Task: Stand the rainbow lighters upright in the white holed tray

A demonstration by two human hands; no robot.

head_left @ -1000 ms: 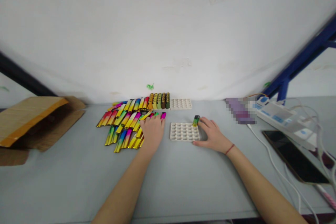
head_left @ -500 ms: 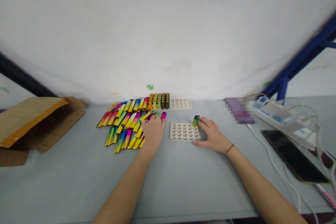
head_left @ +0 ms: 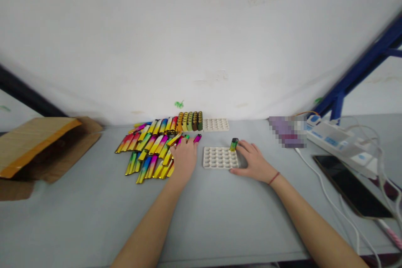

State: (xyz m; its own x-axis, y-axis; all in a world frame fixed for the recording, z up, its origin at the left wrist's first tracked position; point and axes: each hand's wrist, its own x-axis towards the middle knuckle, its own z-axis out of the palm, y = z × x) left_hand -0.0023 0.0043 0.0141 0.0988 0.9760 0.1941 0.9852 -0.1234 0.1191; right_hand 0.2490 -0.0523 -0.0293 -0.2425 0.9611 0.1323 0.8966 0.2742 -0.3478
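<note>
My left hand (head_left: 183,160) lies over the right side of a pile of colourful lighters (head_left: 147,146), its fingertips pinching a pink lighter (head_left: 197,138) that sticks out tilted to the right. A white tray with rows of round holes (head_left: 218,158) lies between my hands. My right hand (head_left: 254,162) grips the tray's right edge, thumb at its near corner. Its index finger touches a green-and-yellow lighter (head_left: 234,144) standing upright in the tray's far right corner.
A row of upright lighters (head_left: 190,120) and a second white tray (head_left: 216,124) stand by the wall. A cardboard box (head_left: 37,142) lies at the left. At the right are a power strip (head_left: 336,141), cables, a dark phone (head_left: 351,186) and a blue frame leg.
The pink lighter at my left fingertips has shifted slightly right and tilted. My right hand and the upright lighter have stayed in place.
</note>
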